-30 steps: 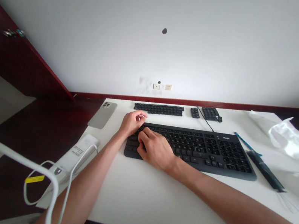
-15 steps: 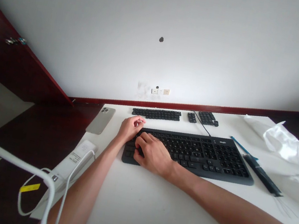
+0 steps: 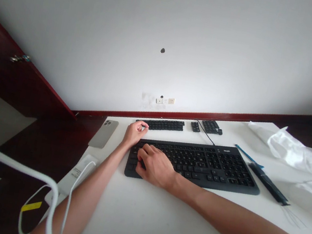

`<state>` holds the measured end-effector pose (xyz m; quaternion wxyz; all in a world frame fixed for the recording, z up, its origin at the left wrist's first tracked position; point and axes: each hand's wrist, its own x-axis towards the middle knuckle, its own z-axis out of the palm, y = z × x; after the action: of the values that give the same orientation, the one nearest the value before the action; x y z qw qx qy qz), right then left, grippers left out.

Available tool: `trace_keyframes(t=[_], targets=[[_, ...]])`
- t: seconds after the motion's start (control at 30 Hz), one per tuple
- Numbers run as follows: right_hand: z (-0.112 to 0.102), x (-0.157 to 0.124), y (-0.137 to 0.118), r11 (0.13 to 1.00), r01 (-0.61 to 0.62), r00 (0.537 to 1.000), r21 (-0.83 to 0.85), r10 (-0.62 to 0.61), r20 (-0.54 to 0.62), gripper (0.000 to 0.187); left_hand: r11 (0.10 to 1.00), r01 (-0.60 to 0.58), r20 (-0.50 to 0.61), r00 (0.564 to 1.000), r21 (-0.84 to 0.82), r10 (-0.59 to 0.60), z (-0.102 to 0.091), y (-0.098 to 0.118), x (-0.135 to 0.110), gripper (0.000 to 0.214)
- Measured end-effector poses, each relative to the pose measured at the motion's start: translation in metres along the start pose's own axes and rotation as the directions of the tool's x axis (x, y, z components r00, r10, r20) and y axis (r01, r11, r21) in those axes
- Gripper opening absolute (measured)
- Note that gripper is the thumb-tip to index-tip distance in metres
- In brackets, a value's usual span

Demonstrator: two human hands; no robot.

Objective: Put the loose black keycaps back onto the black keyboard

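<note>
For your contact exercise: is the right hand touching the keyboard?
Touching. The head view shows the right hand lying on the keyboard's left-end keys, with no gap.

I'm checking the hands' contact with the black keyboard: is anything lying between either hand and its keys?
Nothing visible does. The right hand rests directly on the left end of the black keyboard, and the left hand sits at its far left corner, fingers curled. The phone lies apart on the left.
</note>
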<state>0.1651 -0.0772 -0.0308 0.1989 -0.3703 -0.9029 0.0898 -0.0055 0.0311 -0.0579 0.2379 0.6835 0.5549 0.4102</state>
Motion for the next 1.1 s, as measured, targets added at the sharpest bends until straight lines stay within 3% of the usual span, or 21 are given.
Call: trace_keyframes(t=[0.17, 0.53, 1.1], targets=[[-0.0019, 0.0006, -0.0007, 1.0, -0.018, 1.0, 0.011, 0.017, 0.024, 0.009, 1.0, 0.006, 0.036, 0.999, -0.007, -0.005, -0.0001, -0.0028, 0.0058, 0.02], [0.0, 0.0007, 0.0005, 1.0, -0.004, 1.0, 0.007, 0.004, 0.02, 0.011, 0.976, -0.003, 0.095, 0.995, 0.219, -0.018, 0.0001, -0.0022, 0.0065, 0.019], [0.0047, 0.0024, -0.0028, 0.998, 0.01, 1.0, -0.069, -0.011, -0.015, 0.009, 0.978, 0.028, 0.11, 0.993, 0.206, -0.052, 0.0013, -0.0012, 0.0043, 0.014]])
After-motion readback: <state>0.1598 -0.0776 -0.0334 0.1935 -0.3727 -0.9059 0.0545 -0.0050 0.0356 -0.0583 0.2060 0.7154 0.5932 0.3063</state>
